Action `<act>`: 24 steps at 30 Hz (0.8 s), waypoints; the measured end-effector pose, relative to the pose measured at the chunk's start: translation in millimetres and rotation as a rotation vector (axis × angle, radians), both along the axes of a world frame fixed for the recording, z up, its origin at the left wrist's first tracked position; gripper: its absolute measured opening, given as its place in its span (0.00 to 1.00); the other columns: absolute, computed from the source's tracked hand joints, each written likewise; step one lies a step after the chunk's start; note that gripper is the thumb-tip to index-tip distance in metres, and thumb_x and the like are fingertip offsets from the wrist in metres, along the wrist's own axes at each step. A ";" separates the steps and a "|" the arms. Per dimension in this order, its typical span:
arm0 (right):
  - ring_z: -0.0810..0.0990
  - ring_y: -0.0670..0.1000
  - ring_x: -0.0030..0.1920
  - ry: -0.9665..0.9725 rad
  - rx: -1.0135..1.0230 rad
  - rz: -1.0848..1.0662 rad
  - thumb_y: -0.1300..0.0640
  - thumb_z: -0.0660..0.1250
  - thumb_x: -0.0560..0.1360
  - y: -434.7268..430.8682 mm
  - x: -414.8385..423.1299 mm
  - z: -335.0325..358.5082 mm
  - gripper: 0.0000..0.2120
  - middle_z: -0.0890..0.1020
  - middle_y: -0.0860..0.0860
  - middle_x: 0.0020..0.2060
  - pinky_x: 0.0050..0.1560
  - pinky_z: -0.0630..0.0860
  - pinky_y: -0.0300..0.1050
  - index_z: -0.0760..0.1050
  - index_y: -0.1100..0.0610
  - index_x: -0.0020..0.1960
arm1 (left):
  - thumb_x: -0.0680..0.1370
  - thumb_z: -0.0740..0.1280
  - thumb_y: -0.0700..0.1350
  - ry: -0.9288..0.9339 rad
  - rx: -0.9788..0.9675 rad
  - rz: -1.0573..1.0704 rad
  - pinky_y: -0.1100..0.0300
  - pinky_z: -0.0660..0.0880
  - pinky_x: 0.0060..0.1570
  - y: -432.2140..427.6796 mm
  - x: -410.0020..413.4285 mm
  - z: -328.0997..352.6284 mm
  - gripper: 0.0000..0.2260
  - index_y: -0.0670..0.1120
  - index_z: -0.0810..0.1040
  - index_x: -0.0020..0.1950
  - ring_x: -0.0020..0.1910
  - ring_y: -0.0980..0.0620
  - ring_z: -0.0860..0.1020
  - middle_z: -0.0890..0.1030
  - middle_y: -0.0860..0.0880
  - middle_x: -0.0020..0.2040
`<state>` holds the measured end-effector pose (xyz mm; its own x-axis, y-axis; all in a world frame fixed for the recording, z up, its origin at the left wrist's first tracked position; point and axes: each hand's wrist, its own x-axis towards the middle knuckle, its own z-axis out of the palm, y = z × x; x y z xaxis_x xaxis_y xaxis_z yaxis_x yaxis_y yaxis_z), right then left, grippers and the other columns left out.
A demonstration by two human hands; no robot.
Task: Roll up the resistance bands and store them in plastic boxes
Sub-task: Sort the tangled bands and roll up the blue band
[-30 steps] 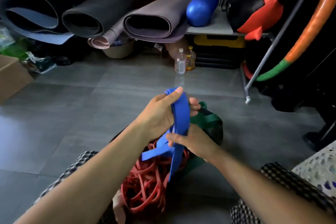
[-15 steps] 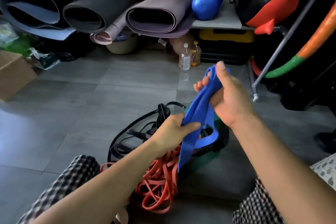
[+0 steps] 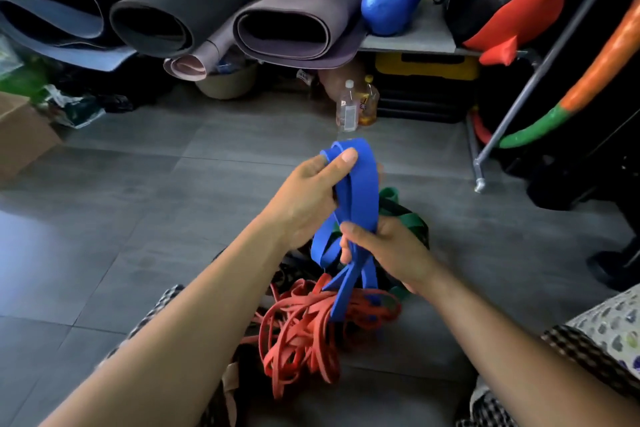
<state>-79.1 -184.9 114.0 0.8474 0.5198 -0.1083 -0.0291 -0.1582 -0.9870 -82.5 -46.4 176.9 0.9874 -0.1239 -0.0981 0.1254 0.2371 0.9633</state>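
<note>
Now we grip with our left hand (image 3: 311,198), thumb pinning the folded top of the blue band (image 3: 360,191) so its loops cannot spring apart. Just right and lower, our right hand (image 3: 391,253) pinches the hanging strands, likely to feed another turn. We see no plastic box.

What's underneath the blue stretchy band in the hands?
A tangled pile of red bands lies on the floor below the blue band, with a green band behind. The pile covers whatever lies deeper.
</note>
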 end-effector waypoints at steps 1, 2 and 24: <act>0.77 0.48 0.31 -0.017 0.040 -0.055 0.54 0.62 0.76 0.3 0.7 4.6 0.15 0.79 0.49 0.26 0.43 0.73 0.43 0.75 0.55 0.31 | 0.75 0.64 0.51 -0.009 0.091 -0.087 0.55 0.75 0.57 5.4 -0.5 -4.4 0.15 0.39 0.77 0.51 0.50 0.44 0.80 0.82 0.42 0.46; 0.76 0.49 0.30 -0.027 0.072 -0.096 0.52 0.62 0.76 -1.6 2.2 11.5 0.16 0.79 0.50 0.26 0.41 0.73 0.41 0.74 0.55 0.31 | 0.76 0.65 0.52 -0.019 0.231 -0.178 0.57 0.74 0.58 10.1 -2.8 -9.8 0.16 0.39 0.77 0.51 0.50 0.45 0.80 0.82 0.42 0.45; 0.74 0.46 0.22 0.174 0.070 -0.508 0.64 0.64 0.75 -97.4 30.2 12.5 0.13 0.77 0.51 0.20 0.35 0.71 0.43 0.72 0.61 0.31 | 0.59 0.69 0.34 0.148 0.559 -0.188 0.61 0.75 0.31 8.4 -36.2 -51.0 0.25 0.48 0.70 0.54 0.33 0.50 0.77 0.80 0.42 0.44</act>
<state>-48.9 -282.3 126.5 0.9666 0.0600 -0.2491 -0.2487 -0.0153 -0.9685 -118.7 -38.0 125.9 0.9244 -0.1854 -0.3332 0.2581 -0.3389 0.9047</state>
